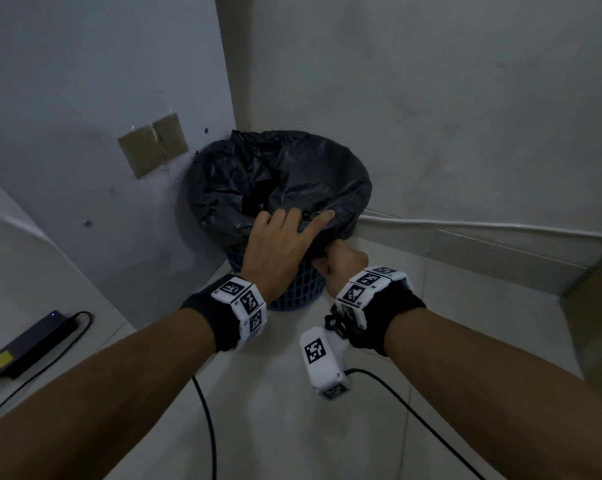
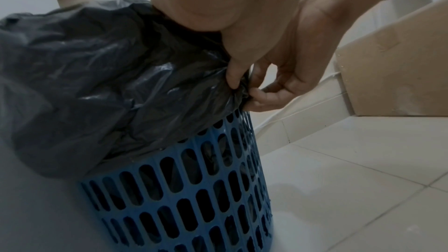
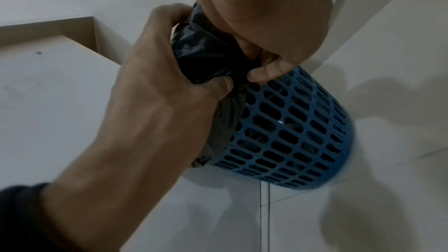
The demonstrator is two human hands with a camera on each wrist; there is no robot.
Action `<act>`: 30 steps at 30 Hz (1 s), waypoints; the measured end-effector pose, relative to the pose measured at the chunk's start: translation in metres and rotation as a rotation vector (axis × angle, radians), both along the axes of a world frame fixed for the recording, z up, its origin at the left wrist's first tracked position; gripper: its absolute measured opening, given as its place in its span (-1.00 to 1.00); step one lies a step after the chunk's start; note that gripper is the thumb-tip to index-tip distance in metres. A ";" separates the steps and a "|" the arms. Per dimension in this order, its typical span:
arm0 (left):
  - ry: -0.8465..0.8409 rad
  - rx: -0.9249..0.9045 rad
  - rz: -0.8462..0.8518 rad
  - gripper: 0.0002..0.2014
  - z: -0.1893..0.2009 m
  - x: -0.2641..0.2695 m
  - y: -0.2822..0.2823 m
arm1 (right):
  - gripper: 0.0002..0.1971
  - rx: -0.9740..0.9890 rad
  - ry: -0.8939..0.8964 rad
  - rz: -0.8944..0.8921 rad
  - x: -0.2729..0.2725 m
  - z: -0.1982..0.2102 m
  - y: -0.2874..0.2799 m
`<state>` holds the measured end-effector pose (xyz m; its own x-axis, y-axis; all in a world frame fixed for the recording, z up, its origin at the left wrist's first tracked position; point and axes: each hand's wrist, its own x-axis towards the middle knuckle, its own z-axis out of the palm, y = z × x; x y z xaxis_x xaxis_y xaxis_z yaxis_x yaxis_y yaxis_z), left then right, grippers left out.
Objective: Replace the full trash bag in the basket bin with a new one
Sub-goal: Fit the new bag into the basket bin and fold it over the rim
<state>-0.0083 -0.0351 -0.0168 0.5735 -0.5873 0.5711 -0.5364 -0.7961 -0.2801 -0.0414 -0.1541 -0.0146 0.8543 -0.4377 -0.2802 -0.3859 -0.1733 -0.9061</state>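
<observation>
Nearest me, my right hand (image 1: 341, 263) is low against the near side of the basket bin (image 1: 294, 289), its fingers (image 2: 260, 95) pinching a gathered fold of the black trash bag (image 1: 278, 178) just where the plastic hangs over the rim. My left hand (image 1: 278, 242) lies on top of the same stretch of rim; from the right wrist view its thumb (image 3: 218, 85) and fingers are curled round a bunch of bag, so both hands are clenched on the plastic, touching each other.

The bag sits in the blue bin, its mouth folded out and down over the rim all the way round, the bin standing on the tiled floor (image 1: 327, 427) in the corner, close to both walls. Through the slots I can see dark plastic inside.

I judge the film thin, soft and slippery; it crumples readily and would likely tear if I dragged it by a single pinch against the slotted edge. The bin looks light plastic and may lift with the bag. So I would gather the overhang around the rim into one bunch and take hold there, with a hand ready to steady the bin. How heavy the contents are I cannot tell from here.

Farther off, a cardboard box (image 1: 597, 317) stands to my right, and a black power adapter (image 1: 32, 341) lies on the white surface to my left.
</observation>
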 end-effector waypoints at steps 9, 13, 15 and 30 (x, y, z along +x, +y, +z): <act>0.018 0.018 -0.010 -0.29 0.002 -0.002 0.003 | -0.87 -0.289 0.056 0.125 -0.005 -0.008 -0.005; 0.017 0.004 -0.012 -0.30 0.002 -0.002 0.004 | -0.88 0.057 0.036 -0.037 0.000 -0.002 0.005; 0.011 -0.017 -0.006 -0.34 0.004 0.002 0.007 | -0.76 0.243 -0.044 -0.066 0.000 0.000 0.012; 0.118 -0.129 -0.063 -0.44 0.008 0.008 0.021 | -0.88 0.579 0.131 -0.017 0.015 0.009 -0.003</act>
